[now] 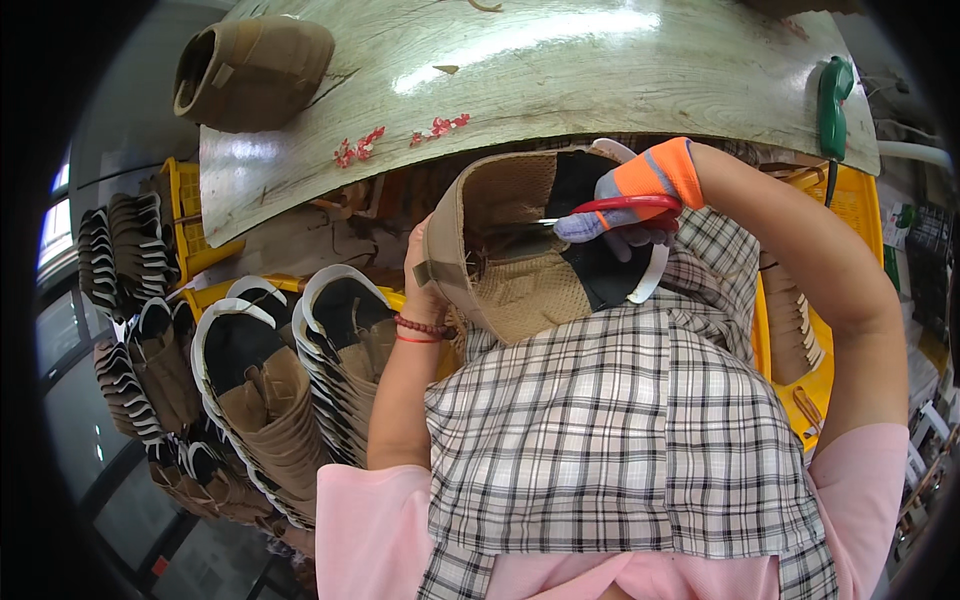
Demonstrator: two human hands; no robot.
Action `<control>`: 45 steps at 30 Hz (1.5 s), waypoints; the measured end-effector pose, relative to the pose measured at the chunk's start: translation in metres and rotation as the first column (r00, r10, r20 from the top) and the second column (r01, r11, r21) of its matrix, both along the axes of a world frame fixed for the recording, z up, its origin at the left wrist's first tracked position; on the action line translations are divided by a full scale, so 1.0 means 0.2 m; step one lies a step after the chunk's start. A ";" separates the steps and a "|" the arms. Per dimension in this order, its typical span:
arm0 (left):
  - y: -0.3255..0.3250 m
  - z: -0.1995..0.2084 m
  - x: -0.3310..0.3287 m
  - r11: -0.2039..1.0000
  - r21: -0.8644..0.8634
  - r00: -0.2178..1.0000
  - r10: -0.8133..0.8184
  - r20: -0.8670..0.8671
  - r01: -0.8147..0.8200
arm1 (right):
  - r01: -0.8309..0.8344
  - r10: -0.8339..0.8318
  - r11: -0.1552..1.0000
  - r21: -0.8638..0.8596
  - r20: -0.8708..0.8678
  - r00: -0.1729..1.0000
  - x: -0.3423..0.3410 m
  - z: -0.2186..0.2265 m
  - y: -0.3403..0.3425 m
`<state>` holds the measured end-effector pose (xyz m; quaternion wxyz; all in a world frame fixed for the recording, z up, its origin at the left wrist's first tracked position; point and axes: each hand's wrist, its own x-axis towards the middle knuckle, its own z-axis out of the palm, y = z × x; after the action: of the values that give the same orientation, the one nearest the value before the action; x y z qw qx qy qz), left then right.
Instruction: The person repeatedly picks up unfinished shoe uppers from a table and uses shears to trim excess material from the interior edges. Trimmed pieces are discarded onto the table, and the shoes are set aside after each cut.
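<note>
A brown shoe upper [452,250] with a mesh lining, black heel lining and white edge is held up in front of my apron. My left hand [416,272] grips its left side; most of its fingers are hidden behind it. In an orange and grey glove, my right hand [650,188] holds scissors [625,203] with red handles. Their blades point left, inside the upper's opening, where loose threads show. Whether the blades touch the lining I cannot tell.
Beyond the upper is a pale wood-look table [560,90] bearing another brown upper [262,75], red scraps [360,147] and a green handheld tool [833,108]. Stacked uppers [265,400] stand at left. At right, a yellow crate [830,350] holds more uppers.
</note>
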<state>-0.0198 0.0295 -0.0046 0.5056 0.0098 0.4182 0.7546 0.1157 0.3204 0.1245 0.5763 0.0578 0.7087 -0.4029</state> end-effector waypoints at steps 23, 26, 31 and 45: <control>0.03 0.08 0.01 1.000 0.021 0.998 -0.006 -0.058 0.007 | 0.129 -0.089 0.967 0.219 -0.184 0.979 -0.02 0.14 -0.12; 0.02 0.01 0.00 0.999 0.047 1.000 0.020 0.019 -0.021 | 0.158 -0.081 0.970 0.186 -0.368 0.926 0.09 0.13 -0.13; -0.01 -0.17 0.02 0.995 -0.093 0.971 0.023 -0.240 -0.047 | 0.117 -0.111 0.993 0.022 -0.177 0.978 0.23 -0.05 -0.02; 0.11 -0.07 0.05 0.981 0.124 0.985 -0.141 -0.097 0.152 | 0.210 -0.234 0.924 -0.319 -0.039 0.971 0.24 -0.19 0.20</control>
<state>-0.0095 0.0515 -0.0193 0.5392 0.1069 0.3878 0.7399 0.1636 0.3607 0.0870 0.5011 0.0302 0.6464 -0.5746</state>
